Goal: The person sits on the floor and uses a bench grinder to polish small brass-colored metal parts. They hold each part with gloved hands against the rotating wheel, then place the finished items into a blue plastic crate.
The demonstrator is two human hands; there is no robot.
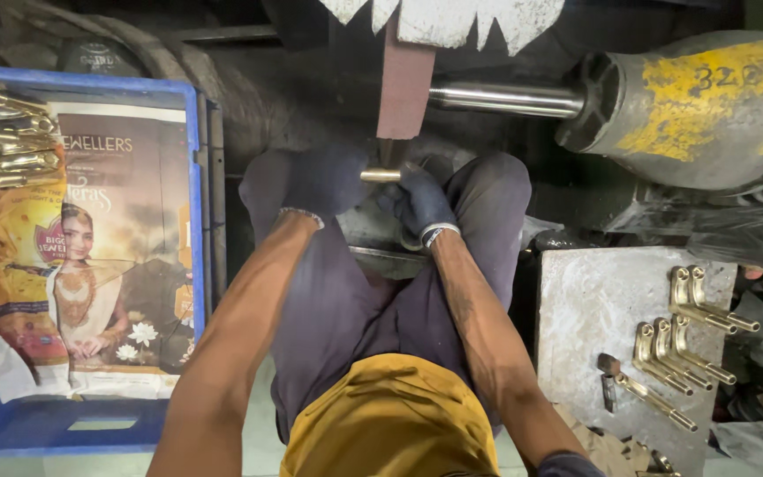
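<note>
Both of my hands wear dark gloves and grip one small brass rod point(380, 176) between them, held level under a reddish-brown sanding belt point(404, 84). My left hand point(321, 181) closes on the rod's left end. My right hand point(419, 205) closes on its right end. The rod's middle shows just below the belt's lower edge; whether they touch I cannot tell. My knees in dark trousers sit on either side below the hands.
A blue crate point(194, 159) at left is lined with printed paper and holds several brass handles point(6, 132) at its top corner. More brass handles point(686, 340) lie on a grey slab point(589, 309) at right. A yellow-painted motor point(708, 106) with a steel shaft point(505, 99) sits upper right.
</note>
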